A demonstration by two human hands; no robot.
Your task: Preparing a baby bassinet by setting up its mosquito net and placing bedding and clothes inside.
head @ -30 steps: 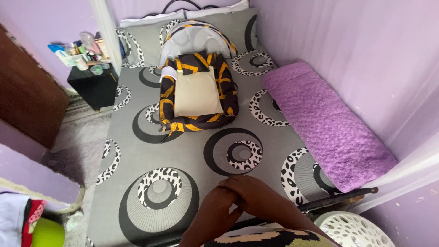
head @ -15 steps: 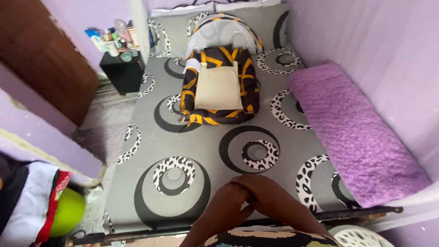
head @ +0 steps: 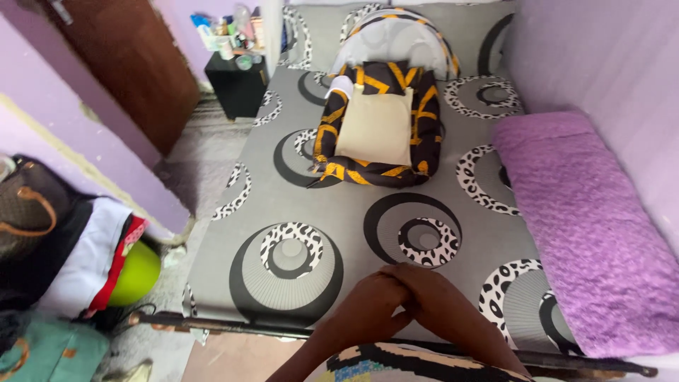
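Fingers (head: 396, 283) laced loosely together, left hand (head: 368, 308) and right hand (head: 438, 301) clasped one over the other, holding nothing but each other. Hovering low at the foot end of the bed (head: 339, 212), just above the grey sheet with its big black-and-white ring pattern; can't tell if actually touching the fabric. Patterned sleeve or top edge (head: 396, 364) peeking in right below the wrists. Dark metal rail (head: 226, 325) running along the bed's near edge, passing under the forearms.

Further up the mattress, well apart from the hands: baby nest (head: 378, 127) in black and orange print, cream pad inside, mesh hood at its far end. Purple fuzzy blanket (head: 594, 226) stretched along the right side against the lilac wall. Off to the left, on the floor side: lime green ball-ish thing (head: 138, 272) tucked beside white and red cloth, brown handbag (head: 25, 212) above that. Black nightstand (head: 237, 85) near the head of the bed, cluttered with small bottles, next to the brown door (head: 134, 64).
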